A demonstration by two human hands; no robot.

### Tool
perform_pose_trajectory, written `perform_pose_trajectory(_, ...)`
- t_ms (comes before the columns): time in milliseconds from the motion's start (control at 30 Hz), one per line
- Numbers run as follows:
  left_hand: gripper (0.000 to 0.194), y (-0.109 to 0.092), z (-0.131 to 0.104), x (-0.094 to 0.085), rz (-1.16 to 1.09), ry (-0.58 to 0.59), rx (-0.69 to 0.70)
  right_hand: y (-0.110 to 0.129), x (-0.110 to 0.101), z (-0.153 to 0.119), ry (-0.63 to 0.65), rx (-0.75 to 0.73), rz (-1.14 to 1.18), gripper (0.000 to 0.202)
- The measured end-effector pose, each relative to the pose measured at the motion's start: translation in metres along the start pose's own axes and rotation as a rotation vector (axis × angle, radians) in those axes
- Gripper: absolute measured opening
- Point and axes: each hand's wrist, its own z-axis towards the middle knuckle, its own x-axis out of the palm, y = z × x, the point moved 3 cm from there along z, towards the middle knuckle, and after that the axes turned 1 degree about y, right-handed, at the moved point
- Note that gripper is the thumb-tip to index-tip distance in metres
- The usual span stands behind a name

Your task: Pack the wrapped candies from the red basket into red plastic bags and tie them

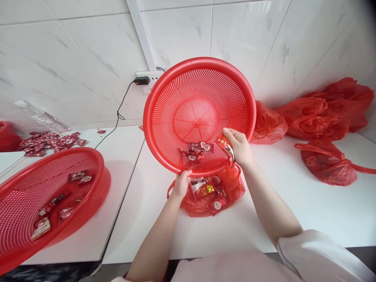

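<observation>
A round red plastic basket point(199, 84) with a mesh wall is tilted up, its opening facing me. My left hand point(182, 183) grips the near rim, thumb over the edge. In my right hand point(238, 147), at the basket's right side, is a red packet point(225, 145) pinched between thumb and fingers. Several small dark red packets point(194, 150) lie low inside the basket. Just beneath the near rim, an open red plastic bag point(196, 207) on the table holds more red packets point(219, 203); the basket hides part of it.
At the left stands another red mesh basket point(100, 184) with several packets. Behind it lie a heap of small red packets point(48, 143) and a clear bag. Red plastic bags point(323, 113) line the wall at right, one tied bag point(329, 166) nearer. A black plug point(141, 80) with a cord is in the wall socket.
</observation>
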Motion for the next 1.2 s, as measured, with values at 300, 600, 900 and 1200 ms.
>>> perform_pose_trajectory(300, 0.034, -0.008, -0.001, 0.000, 0.016, 0.011, 0.081, -0.004, 0.020, -0.010, 0.359, -0.140, -0.641, 0.041)
perform_pose_trajectory(600, 0.041, 0.007, 0.000, 0.002, 0.045, 0.104, 0.022, -0.034, 0.048, -0.018, 0.639, -0.157, -0.847, 0.067)
perform_pose_trajectory(900, 0.032, 0.003, 0.000, 0.005, 0.008, 0.082, -0.024, -0.028, 0.031, -0.006, 0.529, -0.206, -0.719, 0.028)
perform_pose_trajectory(1200, 0.027, -0.016, 0.004, -0.002, -0.050, 0.015, 0.063, -0.016, 0.004, 0.007, 0.295, -0.148, -0.287, 0.032)
